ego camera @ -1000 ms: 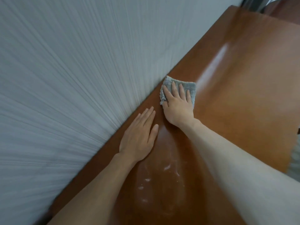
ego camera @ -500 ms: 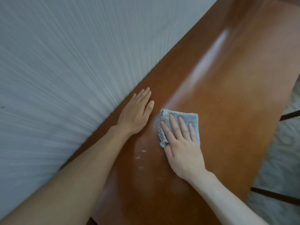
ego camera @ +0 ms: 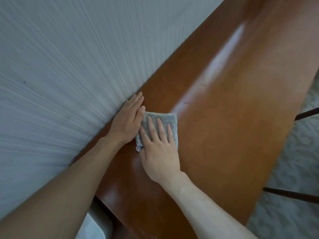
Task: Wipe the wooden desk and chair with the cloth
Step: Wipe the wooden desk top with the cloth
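Much of the grey cloth (ego camera: 162, 125) lay hidden under the right hand (ego camera: 159, 149), whose palm covered its near half; only the far edge, the right border and a bunched corner by the thumb showed. The far end of the wooden desk (ego camera: 233, 118) ran out of the picture at the top, and its near end was cut off at the bottom edge, so its full length could not be seen. Right of the desk, two dark slanted bars (ego camera: 291, 195) crossed a pale patterned floor (ego camera: 293, 169); whether they belonged to the chair could not be told. A pale rounded object (ego camera: 96, 225) under the desk's near-left corner was too unclear to name.

The desk top was smooth, glossy, reddish-brown wood, with a long pale glare streak running along it. The cloth was a fluffy, looped terry fabric folded to a rough square. The wall (ego camera: 60, 75) along the desk's left edge was grey-white with fine ribbed lines.

The desk's long axis ran diagonally from lower left to upper right. The cloth lay flat on the desk near its wall-side edge, its far edge toward the desk's far end.

The right hand pressed flat on the cloth, fingers spread and extended, not gripping. The left hand (ego camera: 127, 121) rested flat and empty on the desk against the wall, its thumb side touching the cloth, the two hands side by side.
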Tool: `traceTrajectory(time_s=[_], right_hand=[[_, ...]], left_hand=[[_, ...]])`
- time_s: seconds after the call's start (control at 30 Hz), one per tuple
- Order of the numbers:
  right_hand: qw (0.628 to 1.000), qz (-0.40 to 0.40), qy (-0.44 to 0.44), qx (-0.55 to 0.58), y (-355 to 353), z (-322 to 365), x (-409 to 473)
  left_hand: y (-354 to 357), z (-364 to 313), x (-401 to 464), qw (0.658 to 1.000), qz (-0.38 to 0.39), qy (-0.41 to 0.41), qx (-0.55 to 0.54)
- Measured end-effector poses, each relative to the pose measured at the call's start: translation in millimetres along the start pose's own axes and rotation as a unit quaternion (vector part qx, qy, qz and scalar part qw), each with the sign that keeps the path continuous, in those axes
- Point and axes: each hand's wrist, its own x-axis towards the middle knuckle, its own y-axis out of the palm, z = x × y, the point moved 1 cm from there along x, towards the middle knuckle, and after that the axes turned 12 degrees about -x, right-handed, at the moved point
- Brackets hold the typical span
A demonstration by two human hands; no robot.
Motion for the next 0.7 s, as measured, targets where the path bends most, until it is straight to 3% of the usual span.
traceTrajectory(time_s=[0.1,0.27,0.43,0.5,0.6,0.7], right_hand=[[0.999,-0.008,0.04,0.0,5,-38,-19],[0.976,-0.007,0.216,-0.038,9,-149,-47],[0.937,0.053,0.345,-0.031,8,-203,-42],[0.944,0.036,0.328,-0.019,5,-180,-24],[0.982,-0.01,0.19,0.009,3,-100,1],[0.996,-0.014,0.081,0.036,0,-10,-2]], left_hand=[[0,1,-2,1.0,-0.011,0.014,0.022],[5,4,-2,0.999,-0.001,0.007,0.053],[7,2,1,0.999,0.0,0.001,0.05],[7,1,0,0.999,0.001,0.0,0.041],[6,-2,2,1.0,-0.006,-0.013,0.021],[8,-7,5,0.999,0.001,-0.04,0.017]])
